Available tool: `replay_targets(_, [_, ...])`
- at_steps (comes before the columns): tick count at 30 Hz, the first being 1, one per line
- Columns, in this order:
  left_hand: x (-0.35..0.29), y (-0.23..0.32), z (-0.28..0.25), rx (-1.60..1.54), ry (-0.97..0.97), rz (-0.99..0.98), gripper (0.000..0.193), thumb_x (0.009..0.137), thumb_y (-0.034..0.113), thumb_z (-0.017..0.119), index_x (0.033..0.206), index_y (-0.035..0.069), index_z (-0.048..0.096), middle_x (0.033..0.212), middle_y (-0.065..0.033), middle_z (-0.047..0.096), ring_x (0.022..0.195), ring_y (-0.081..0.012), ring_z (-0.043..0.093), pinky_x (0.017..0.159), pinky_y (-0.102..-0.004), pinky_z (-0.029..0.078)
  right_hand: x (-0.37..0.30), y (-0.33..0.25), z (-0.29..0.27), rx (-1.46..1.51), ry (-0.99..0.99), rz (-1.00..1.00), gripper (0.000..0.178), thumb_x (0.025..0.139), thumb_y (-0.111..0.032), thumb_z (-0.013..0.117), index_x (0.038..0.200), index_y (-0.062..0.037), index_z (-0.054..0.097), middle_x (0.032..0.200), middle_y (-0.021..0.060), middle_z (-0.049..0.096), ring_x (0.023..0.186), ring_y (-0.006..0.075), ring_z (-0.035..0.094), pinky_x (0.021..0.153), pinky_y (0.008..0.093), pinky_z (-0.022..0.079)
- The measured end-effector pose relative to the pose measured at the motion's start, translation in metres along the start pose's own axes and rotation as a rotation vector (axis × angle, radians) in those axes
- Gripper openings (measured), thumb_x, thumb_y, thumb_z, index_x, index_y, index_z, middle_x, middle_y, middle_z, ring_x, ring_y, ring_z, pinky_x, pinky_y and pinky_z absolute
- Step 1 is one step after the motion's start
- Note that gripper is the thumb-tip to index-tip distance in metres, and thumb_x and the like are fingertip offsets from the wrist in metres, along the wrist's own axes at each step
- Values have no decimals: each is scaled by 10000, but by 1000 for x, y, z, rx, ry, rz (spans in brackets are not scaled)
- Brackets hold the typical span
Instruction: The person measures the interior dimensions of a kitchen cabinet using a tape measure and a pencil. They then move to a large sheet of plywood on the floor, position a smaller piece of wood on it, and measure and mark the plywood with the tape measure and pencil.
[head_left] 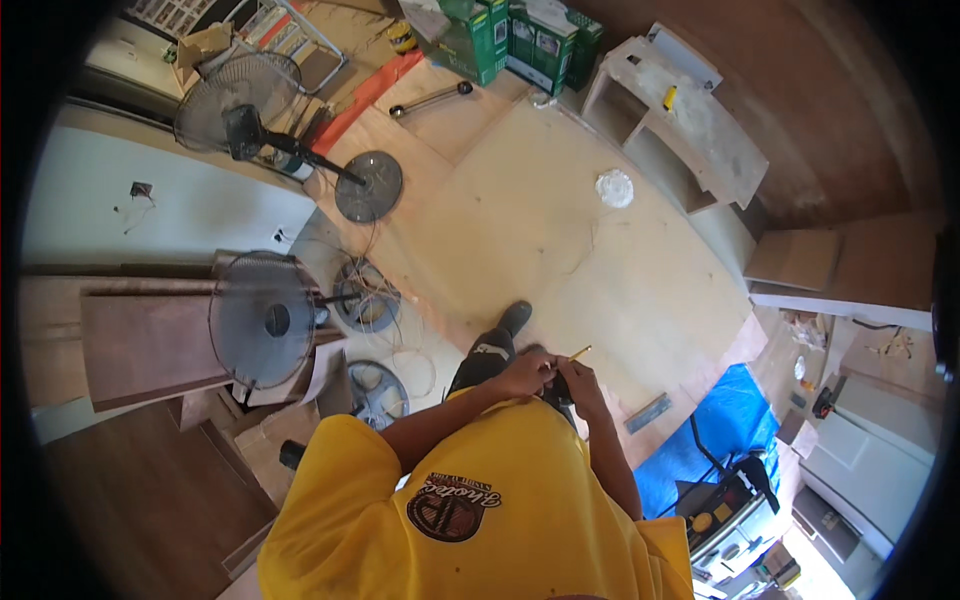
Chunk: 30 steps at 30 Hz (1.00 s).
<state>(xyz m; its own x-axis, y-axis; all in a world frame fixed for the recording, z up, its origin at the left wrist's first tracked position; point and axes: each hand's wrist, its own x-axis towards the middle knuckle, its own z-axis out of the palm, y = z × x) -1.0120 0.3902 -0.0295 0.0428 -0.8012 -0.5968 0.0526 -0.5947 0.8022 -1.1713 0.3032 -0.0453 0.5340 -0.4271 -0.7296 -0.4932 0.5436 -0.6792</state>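
Both my hands meet in front of my waist, close above my dark trousers. My left hand is closed, its fingertips pinched around something small and pale that I cannot make out. Right beside it, my right hand is curled shut with a thin yellow pencil-like stick jutting out from its fingers. The two hands nearly touch, and their fingertips partly hide what lies between them. Below them is the dark shoe on my foot, on the pale plywood floor.
Two standing fans are at the left, with loose cables around their bases. A blue tarp lies to the right by a grey metal strip. Green boxes and a dusty wooden cabinet stand at the far side.
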Motion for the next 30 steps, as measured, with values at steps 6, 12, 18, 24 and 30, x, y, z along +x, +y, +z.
replay_targets(6, [-28,-65,19,-190,146,-123,234,915,197,627,1065,21,592,801,-100,653,676,-175,635,611,-336,513,-33,23,9,335,95,100,366,992,-358,501,1086,-38,653,881,44,649,777,119,613,666,278,490])
replay_targets(12, [-58,-108,31,294,112,-42,312,884,283,648,1019,5,613,916,-196,680,905,-368,659,782,-443,513,-43,80,-36,644,217,150,349,995,-377,515,1075,-52,614,864,68,634,754,177,635,672,352,561])
replay_targets(18, [-53,-121,33,189,39,-114,301,938,313,584,1001,20,621,895,-143,668,835,-269,652,739,-371,506,-36,67,-35,531,110,169,310,985,-355,534,1038,-63,627,847,63,634,753,165,636,653,316,539])
replay_targets(24, [-58,-72,-45,-387,318,-92,334,977,317,561,1131,25,614,969,-41,661,841,-115,613,745,-273,498,17,-8,48,-383,-173,53,371,947,-342,564,1076,-4,651,897,72,657,792,193,622,710,345,492])
replay_targets(30, [-25,-7,-135,-219,500,169,278,949,258,598,1040,0,648,884,-87,685,784,-163,641,701,-288,496,72,-105,153,-1073,-61,-341,284,888,-249,599,981,11,665,998,223,665,882,366,649,761,419,504])
